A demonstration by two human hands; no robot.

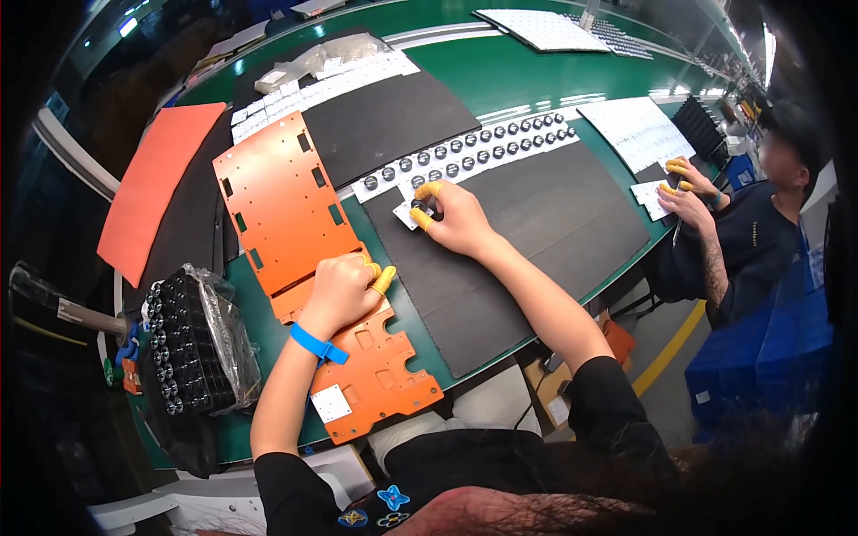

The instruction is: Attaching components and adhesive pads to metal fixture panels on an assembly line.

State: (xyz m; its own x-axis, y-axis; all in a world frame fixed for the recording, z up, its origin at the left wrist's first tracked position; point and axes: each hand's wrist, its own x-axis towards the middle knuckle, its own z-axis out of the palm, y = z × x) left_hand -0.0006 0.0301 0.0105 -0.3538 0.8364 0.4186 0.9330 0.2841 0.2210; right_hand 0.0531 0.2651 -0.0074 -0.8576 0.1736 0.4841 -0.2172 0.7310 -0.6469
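Note:
My right hand, with yellow finger covers on thumb and forefinger, pinches a small black round part standing on a white square plate. That plate lies at the left edge of a black mat, just below two rows of similar white plates with black round parts. My left hand is closed over the orange fixture, yellow covers on its fingertips; whatever lies in its fingers is hidden. The fixture has a flat upper panel and a lower plate with cut-outs. One white square plate rests on its lower left corner.
Left of the fixture stands a black tray of round lens-like parts with clear wrap. An orange sheet lies farther left. Black foam mats cover part of the green table. At right, a co-worker handles white plates beside a white sheet.

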